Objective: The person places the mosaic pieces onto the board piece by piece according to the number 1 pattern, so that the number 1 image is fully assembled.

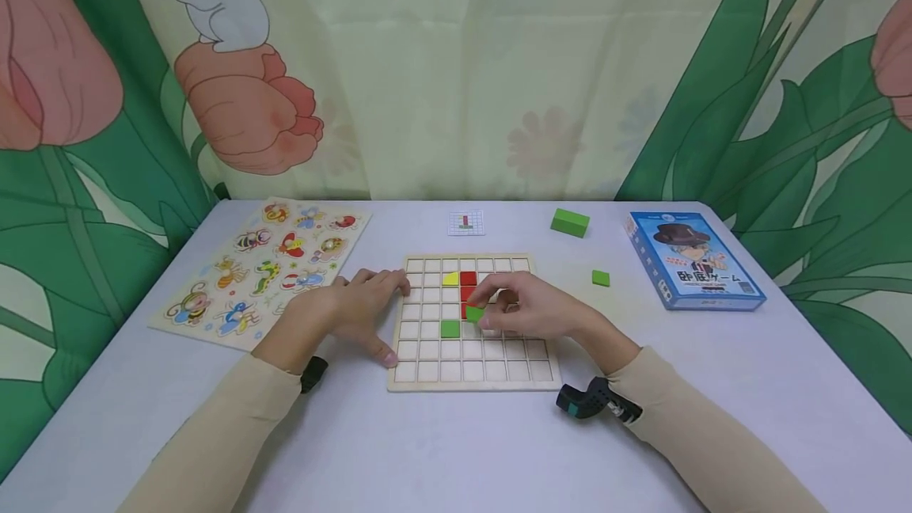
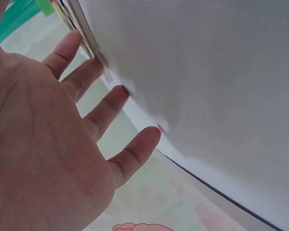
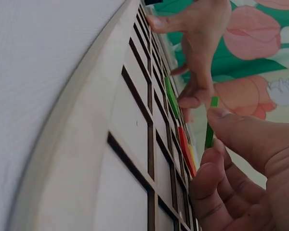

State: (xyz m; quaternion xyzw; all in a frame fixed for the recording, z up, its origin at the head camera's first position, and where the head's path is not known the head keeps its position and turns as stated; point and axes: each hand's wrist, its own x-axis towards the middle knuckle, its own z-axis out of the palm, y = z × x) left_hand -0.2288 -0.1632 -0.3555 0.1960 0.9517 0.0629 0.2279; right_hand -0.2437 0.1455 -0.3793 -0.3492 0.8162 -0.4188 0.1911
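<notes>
My right hand (image 1: pixel 530 305) pinches a green square tile (image 3: pixel 211 122) between thumb and fingertips, over the middle of a wooden grid board (image 1: pixel 473 386). Just left of that hand, red tiles (image 1: pixel 468 279) stand in a column in the grid, partly covered by the fingers. A yellow tile (image 1: pixel 450 279) lies beside the top red one, and another green tile (image 1: pixel 450 329) fills a cell lower down. Along the board's left edge rests my left hand (image 1: pixel 356 311), its fingers spread and thumb at the lower left side; the left wrist view shows its palm (image 2: pixel 43 139) holding nothing.
Behind the board lies a small pattern card (image 1: pixel 466 222). To the right are a green block (image 1: pixel 570 222), a loose green tile (image 1: pixel 601 278) and a blue game box (image 1: pixel 697 260). A sheet of insect pictures (image 1: pixel 267 267) lies at the left, partly under the left arm.
</notes>
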